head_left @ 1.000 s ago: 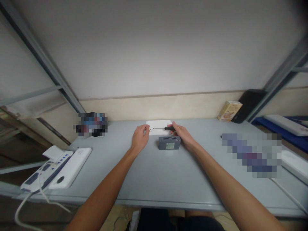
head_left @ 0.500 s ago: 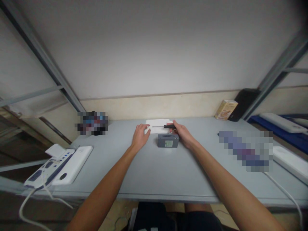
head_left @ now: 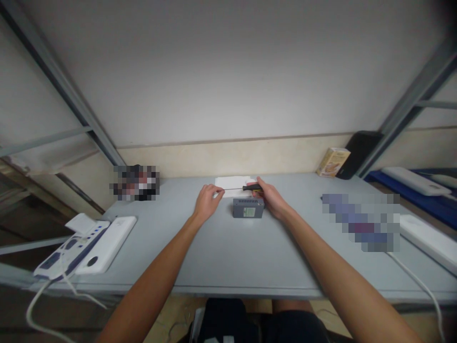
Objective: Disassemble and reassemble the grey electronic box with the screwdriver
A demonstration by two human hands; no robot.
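Note:
My right hand (head_left: 270, 198) grips the black handle of a small screwdriver (head_left: 250, 188) whose thin shaft points left over a white sheet (head_left: 232, 182) at the back of the grey table (head_left: 228, 247). My left hand (head_left: 206, 201) is pinched at the shaft's tip, over the sheet's left edge; what it pinches is too small to make out. A small grey box (head_left: 248, 208) with vent slots and a green label sits just in front of the screwdriver, between my hands.
White and blue devices (head_left: 85, 240) with a trailing cable lie at the table's left front corner. A small carton (head_left: 332, 162) and a black object (head_left: 357, 147) stand at the back right. White devices (head_left: 426, 238) lie at the right edge. Metal frame struts rise on both sides.
My left hand's fingertips have closed in on the screwdriver's tip. The view has shifted slightly; the right hand and the grey box stay in place.

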